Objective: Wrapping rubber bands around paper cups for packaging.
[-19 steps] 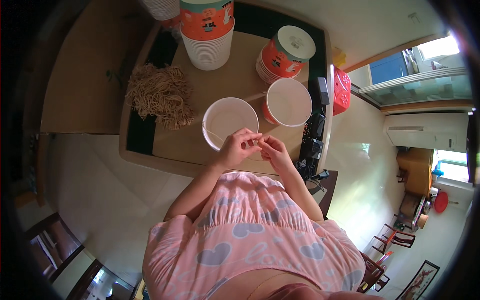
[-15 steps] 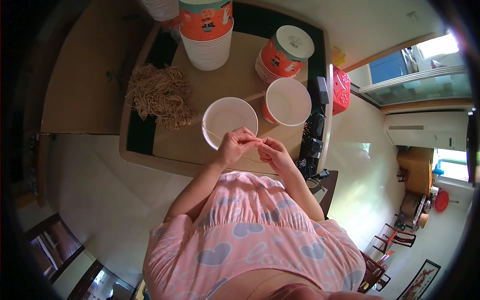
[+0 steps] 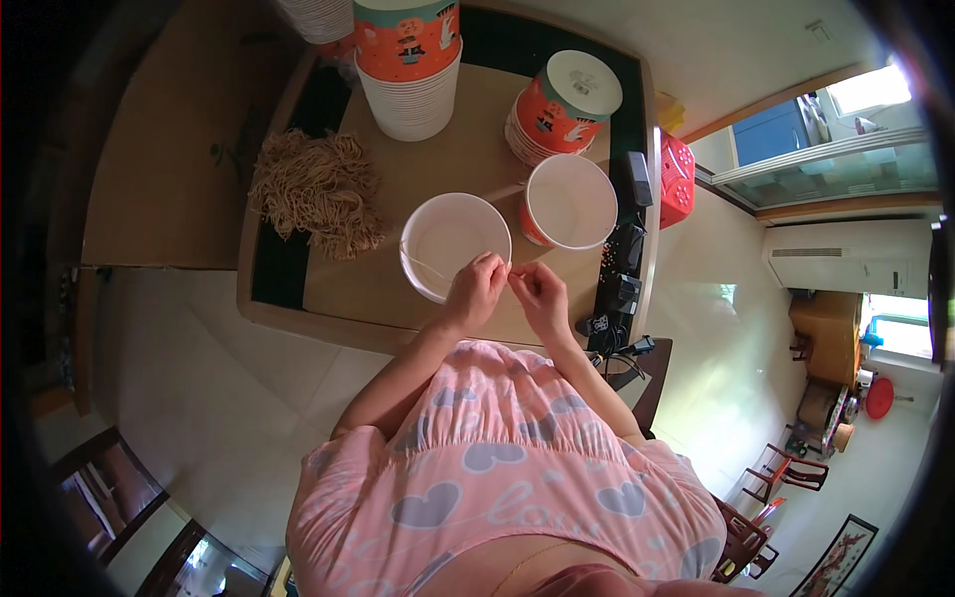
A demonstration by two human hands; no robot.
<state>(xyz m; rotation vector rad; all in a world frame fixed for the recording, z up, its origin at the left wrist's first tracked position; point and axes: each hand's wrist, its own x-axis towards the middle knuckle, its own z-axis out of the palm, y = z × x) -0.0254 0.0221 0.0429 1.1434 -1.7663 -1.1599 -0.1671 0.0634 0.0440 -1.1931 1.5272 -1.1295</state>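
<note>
My left hand (image 3: 477,289) is closed in a pinch at the near right rim of a white paper tub (image 3: 418,227). A thin pale string (image 3: 427,267) runs from the tub's left rim across its inside toward that hand. Beside it my right hand (image 3: 543,296) is pinched too, its fingertips almost touching the left ones. What lies between the right fingertips is too small to make out. Just right of the first tub stands a second open tub (image 3: 570,202), with an orange outside. A heap of tan strings (image 3: 316,192) lies to the left.
Behind the open tubs are a tall stack of tubs (image 3: 409,99) and a shorter upside-down stack (image 3: 559,111). Black power adapters (image 3: 627,249) and cables line the table's right edge. A red plastic stool (image 3: 676,179) stands beyond that edge.
Both hands have shifted slightly left and turned more upright. The fingertips, pressed together before, now sit slightly apart. The tubs and string heap have stayed in place.
</note>
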